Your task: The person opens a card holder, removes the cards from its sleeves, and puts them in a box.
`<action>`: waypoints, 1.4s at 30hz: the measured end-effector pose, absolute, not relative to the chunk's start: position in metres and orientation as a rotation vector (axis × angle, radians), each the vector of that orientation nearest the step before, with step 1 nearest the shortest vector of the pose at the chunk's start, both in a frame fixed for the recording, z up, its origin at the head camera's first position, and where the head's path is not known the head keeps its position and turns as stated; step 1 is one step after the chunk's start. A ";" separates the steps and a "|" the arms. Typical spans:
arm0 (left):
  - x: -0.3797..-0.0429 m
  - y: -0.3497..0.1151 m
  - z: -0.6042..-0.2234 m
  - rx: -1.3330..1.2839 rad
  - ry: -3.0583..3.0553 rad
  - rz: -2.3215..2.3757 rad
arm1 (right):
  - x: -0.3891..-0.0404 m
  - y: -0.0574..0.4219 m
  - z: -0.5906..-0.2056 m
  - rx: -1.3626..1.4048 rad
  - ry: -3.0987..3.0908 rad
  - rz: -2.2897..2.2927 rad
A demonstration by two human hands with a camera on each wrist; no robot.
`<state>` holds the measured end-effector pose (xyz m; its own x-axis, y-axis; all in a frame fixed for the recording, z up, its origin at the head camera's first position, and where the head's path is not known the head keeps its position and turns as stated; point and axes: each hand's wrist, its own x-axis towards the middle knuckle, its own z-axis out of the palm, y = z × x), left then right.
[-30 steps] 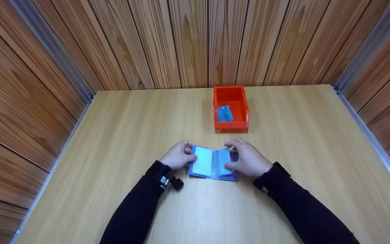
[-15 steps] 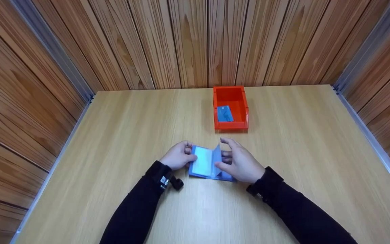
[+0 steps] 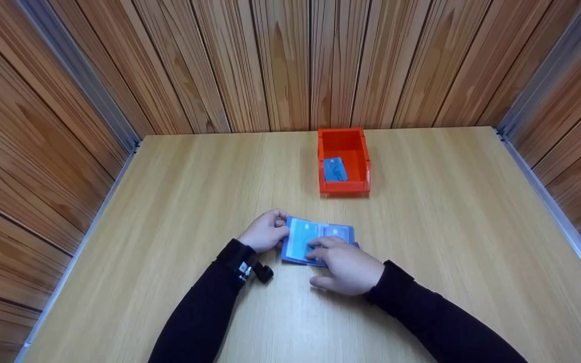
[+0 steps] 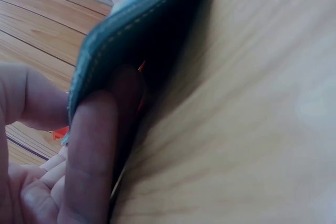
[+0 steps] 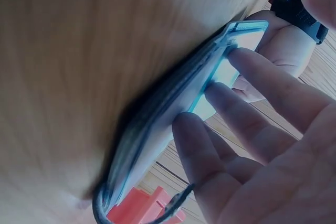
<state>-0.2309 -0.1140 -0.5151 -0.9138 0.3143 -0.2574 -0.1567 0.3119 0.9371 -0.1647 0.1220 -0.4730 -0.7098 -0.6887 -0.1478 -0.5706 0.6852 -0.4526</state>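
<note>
A blue card holder with clear plastic sleeves lies spread open on the table. My left hand pinches its left edge between thumb and fingers. In the left wrist view the stitched cover of the card holder tilts up off the table, with fingers underneath. My right hand lies over the lower right of the card holder. Its extended fingertips touch the sleeves near the fold, as the right wrist view shows on the card holder. The thumb stays apart from it. A strap with a snap sticks out from the holder.
Beyond the hands stands an orange-red open-front bin with a blue card inside. Wooden panel walls enclose the back and sides of the light wood table.
My right hand has turned a sleeve leaf over to the left and moved nearer, now flat on the sleeves. My left hand keeps its hold on the left edge.
</note>
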 end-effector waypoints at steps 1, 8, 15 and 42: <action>-0.231 -0.114 -0.515 0.137 2.189 1.634 | -0.165 0.122 -0.473 -0.995 2.589 -0.543; -0.231 -0.114 -0.514 0.118 2.208 1.610 | -0.165 0.122 -0.473 -0.981 2.581 -0.523; -0.232 -0.115 -0.511 0.131 2.231 1.551 | -0.166 0.119 -0.469 -1.004 2.619 -0.564; -0.232 -0.114 -0.510 0.152 2.142 1.586 | -0.221 0.107 -0.478 -0.186 2.541 -1.161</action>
